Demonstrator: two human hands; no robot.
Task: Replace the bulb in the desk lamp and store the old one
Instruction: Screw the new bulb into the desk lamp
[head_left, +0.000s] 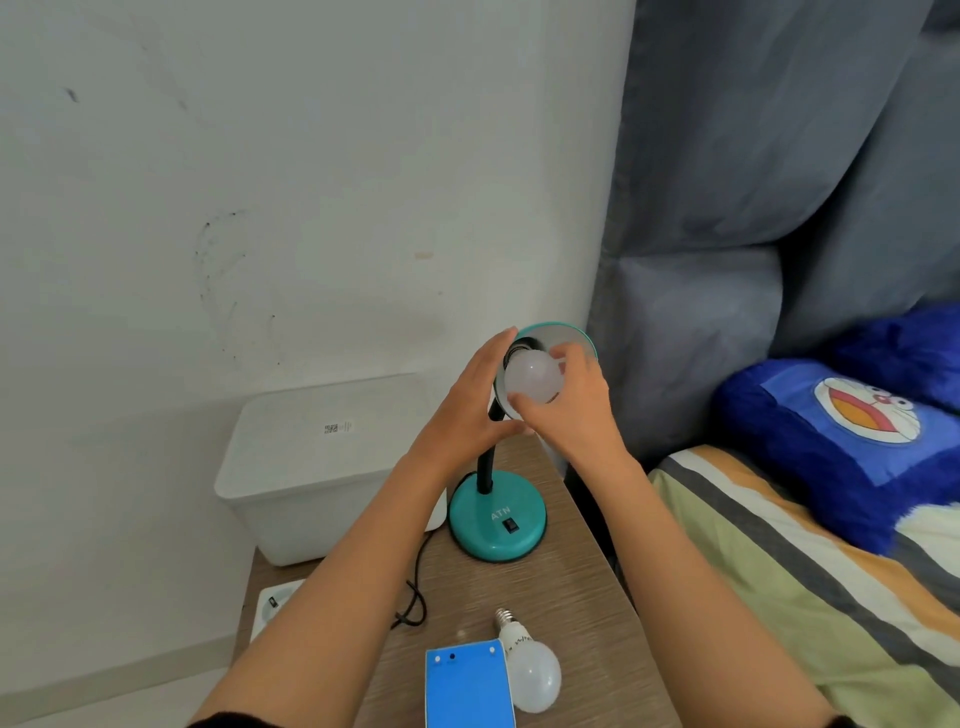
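A teal desk lamp (496, 525) stands on the wooden bedside table (587, 597), its shade (569, 335) tilted toward me. A white frosted bulb (532, 376) sits at the shade's black socket. My right hand (576, 410) grips this bulb with fingers around its globe. My left hand (465, 410) is flat against the shade's left rim, thumb under it. A second white bulb (530, 670) lies on its side near the table's front edge, touching a blue box (467, 686).
A white plastic bin (332, 467) stands behind the table by the wall. The lamp's black cord (415, 597) loops to a white power strip (272, 605) at the left edge. A bed with a striped sheet (810, 597) and blue pillow (852, 436) lies right.
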